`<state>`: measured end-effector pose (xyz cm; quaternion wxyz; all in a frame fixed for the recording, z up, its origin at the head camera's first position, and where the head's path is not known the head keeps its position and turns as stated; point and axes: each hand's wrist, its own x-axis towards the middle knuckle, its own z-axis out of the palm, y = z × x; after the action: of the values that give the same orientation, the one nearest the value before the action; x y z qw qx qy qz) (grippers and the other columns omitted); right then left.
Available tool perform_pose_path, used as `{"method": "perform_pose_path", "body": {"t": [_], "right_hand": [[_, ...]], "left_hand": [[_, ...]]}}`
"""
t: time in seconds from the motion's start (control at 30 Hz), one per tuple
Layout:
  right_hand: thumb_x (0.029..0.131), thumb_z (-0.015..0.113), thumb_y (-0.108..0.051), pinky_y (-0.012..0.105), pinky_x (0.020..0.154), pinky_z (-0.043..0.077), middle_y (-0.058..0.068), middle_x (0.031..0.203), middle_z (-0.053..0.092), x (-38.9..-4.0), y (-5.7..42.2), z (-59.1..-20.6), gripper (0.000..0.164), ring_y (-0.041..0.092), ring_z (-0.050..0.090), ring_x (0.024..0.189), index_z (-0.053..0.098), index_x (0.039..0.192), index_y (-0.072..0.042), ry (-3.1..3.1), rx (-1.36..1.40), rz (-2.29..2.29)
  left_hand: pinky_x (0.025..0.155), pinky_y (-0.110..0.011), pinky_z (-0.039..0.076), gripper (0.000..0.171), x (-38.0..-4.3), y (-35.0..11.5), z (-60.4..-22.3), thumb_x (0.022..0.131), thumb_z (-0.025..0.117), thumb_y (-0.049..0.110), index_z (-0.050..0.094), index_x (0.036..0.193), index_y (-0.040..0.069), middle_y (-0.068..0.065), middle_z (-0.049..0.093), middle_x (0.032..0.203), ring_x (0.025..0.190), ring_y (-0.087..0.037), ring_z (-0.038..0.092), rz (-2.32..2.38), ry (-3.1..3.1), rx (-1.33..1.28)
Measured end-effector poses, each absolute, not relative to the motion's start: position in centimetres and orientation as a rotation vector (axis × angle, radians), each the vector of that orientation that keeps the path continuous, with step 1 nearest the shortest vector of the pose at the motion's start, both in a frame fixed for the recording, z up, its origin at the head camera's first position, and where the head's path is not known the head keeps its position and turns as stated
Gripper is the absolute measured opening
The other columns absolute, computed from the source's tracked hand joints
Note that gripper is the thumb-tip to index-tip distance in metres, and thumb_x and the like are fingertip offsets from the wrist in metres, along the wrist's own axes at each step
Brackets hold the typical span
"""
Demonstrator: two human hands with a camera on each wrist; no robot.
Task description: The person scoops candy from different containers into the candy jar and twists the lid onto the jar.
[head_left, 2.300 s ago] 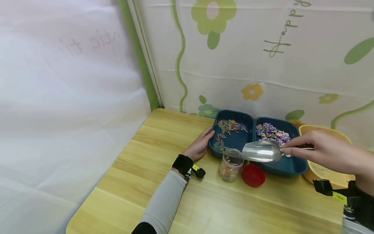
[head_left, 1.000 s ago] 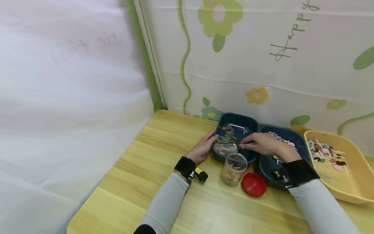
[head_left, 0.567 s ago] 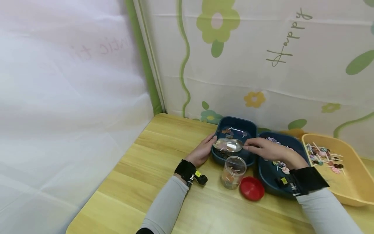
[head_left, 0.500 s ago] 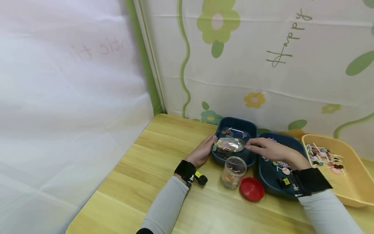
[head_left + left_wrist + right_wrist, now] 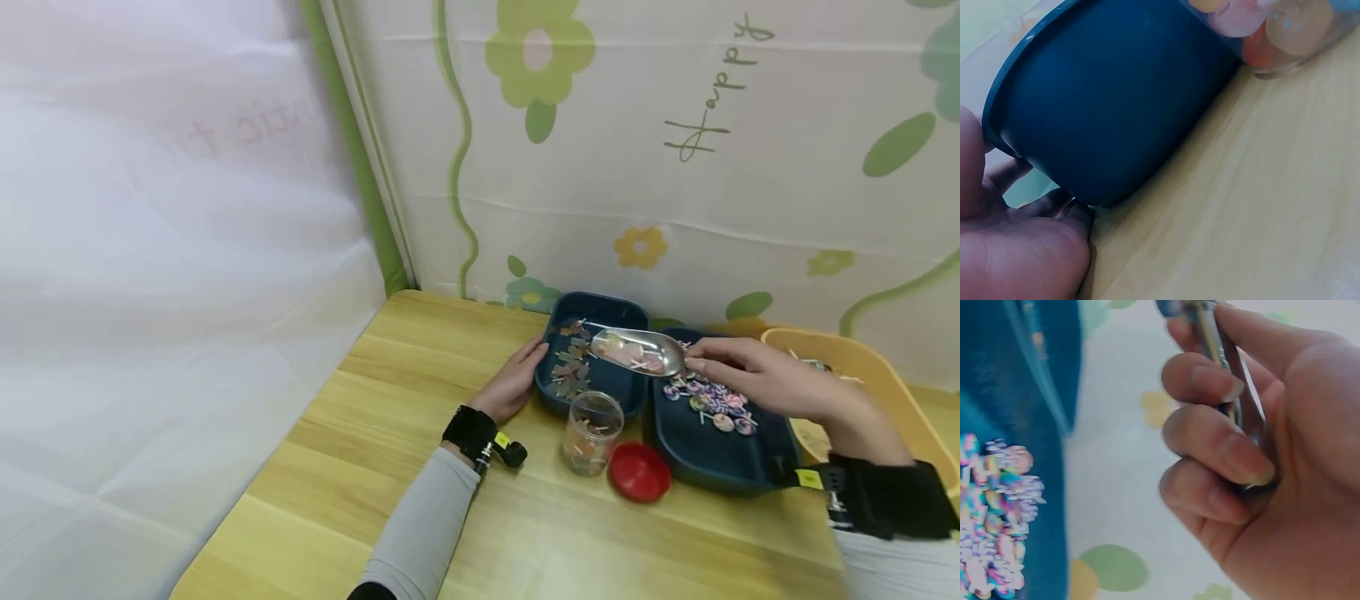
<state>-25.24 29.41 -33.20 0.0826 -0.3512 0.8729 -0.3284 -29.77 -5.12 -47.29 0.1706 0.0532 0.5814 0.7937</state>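
My right hand (image 5: 783, 383) holds a metal scoop (image 5: 663, 358) by its handle, level above the two blue trays, with lollipop-like candies in its bowl. In the right wrist view, my fingers (image 5: 1216, 440) curl round the handle (image 5: 1250, 403). My left hand (image 5: 510, 385) grips the left side of the left blue tray (image 5: 618, 387), which holds brownish and greenish pieces on sticks. The left wrist view has the thumb at the tray's rim and the fingers against its outer wall (image 5: 1116, 106). A clear jar (image 5: 592, 437), partly filled with candies, stands before this tray.
A red lid-like dish (image 5: 639, 472) lies right of the jar. The right blue tray (image 5: 720, 462) holds swirled lollipops (image 5: 723, 408). Beyond it is a yellow tray (image 5: 885, 375), partly behind my right arm. A printed cloth (image 5: 570, 192) hangs behind the wooden table (image 5: 322, 458).
My right hand brought the empty-looking scoop left and down into the left tray, then lifted it out rightward with candies in it. The left hand stays at the tray's side.
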Motion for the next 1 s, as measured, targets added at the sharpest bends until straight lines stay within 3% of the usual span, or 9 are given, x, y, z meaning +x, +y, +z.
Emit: {"method": "perform_pose_path", "body": {"t": [0.27,0.4,0.57,0.67,0.77,0.8,0.93,1.0], "right_hand": [[0.105,0.058,-0.011,0.026,0.059,0.050,-0.010,0.101,0.071,-21.6,30.6,-31.3,0.023,0.007,0.059,0.072,0.073,0.123,-0.011,2.640,-1.037,-0.805],[0.102,0.065,-0.020,0.024,0.061,0.051,-0.014,0.098,0.073,-20.6,30.2,-30.4,0.020,0.003,0.059,0.073,0.078,0.117,-0.015,2.690,-0.993,-0.658],[0.101,0.067,-0.032,0.024,0.066,0.054,-0.009,0.103,0.076,-19.3,29.8,-29.9,0.024,-0.001,0.062,0.080,0.080,0.115,-0.017,2.757,-0.862,-0.513],[0.100,0.067,-0.035,0.023,0.061,0.049,-0.008,0.098,0.076,-18.6,30.0,-29.9,0.027,-0.002,0.058,0.072,0.080,0.116,-0.017,2.798,-0.772,-0.474],[0.099,0.069,-0.031,0.021,0.060,0.042,-0.008,0.097,0.075,-18.0,30.6,-30.1,0.023,-0.003,0.053,0.069,0.080,0.114,-0.017,2.844,-0.736,-0.473],[0.099,0.069,-0.030,0.019,0.068,0.044,-0.008,0.097,0.075,-17.8,30.8,-30.2,0.021,-0.003,0.053,0.070,0.080,0.114,-0.018,2.863,-0.733,-0.481],[0.100,0.069,-0.022,0.017,0.075,0.047,-0.004,0.106,0.076,-17.4,32.1,-30.3,0.017,-0.005,0.058,0.082,0.080,0.111,-0.020,2.925,-0.732,-0.461],[0.101,0.067,-0.020,0.022,0.073,0.051,-0.002,0.105,0.075,-17.4,32.7,-30.3,0.017,0.000,0.061,0.083,0.080,0.111,-0.016,2.947,-0.710,-0.421]], "left_hand": [[0.120,-0.038,0.031,0.052,-30.4,-5.0,-47.4,0.111,0.048,0.023,0.035,0.161,0.023,-0.004,0.033,0.165,0.148,-0.019,0.035,2.298,1.644,0.150],[0.120,-0.040,0.030,0.052,-30.4,-5.0,-47.5,0.111,0.047,0.021,0.034,0.162,0.020,-0.006,0.032,0.166,0.148,-0.020,0.035,2.302,1.639,0.194],[0.120,-0.042,0.031,0.052,-30.2,-4.9,-47.7,0.111,0.046,0.022,0.033,0.162,0.020,-0.009,0.034,0.164,0.148,-0.025,0.036,2.292,1.629,0.218],[0.119,-0.041,0.033,0.051,-30.1,-4.8,-47.8,0.111,0.046,0.023,0.034,0.161,0.023,-0.008,0.035,0.164,0.148,-0.024,0.037,2.278,1.633,0.199],[0.119,-0.039,0.033,0.051,-30.1,-4.6,-47.8,0.111,0.046,0.023,0.034,0.161,0.023,-0.006,0.033,0.165,0.148,-0.022,0.037,2.277,1.635,0.186],[0.119,-0.039,0.033,0.051,-30.1,-4.6,-47.8,0.111,0.047,0.023,0.034,0.161,0.023,-0.005,0.033,0.165,0.148,-0.022,0.037,2.278,1.638,0.179],[0.119,-0.040,0.034,0.053,-30.1,-4.8,-47.7,0.112,0.045,0.021,0.031,0.162,0.020,-0.009,0.031,0.166,0.147,-0.026,0.039,2.305,1.607,0.186],[0.119,-0.040,0.034,0.053,-30.1,-5.0,-47.7,0.112,0.045,0.021,0.029,0.163,0.020,-0.009,0.030,0.166,0.147,-0.026,0.038,2.313,1.590,0.185]]}}
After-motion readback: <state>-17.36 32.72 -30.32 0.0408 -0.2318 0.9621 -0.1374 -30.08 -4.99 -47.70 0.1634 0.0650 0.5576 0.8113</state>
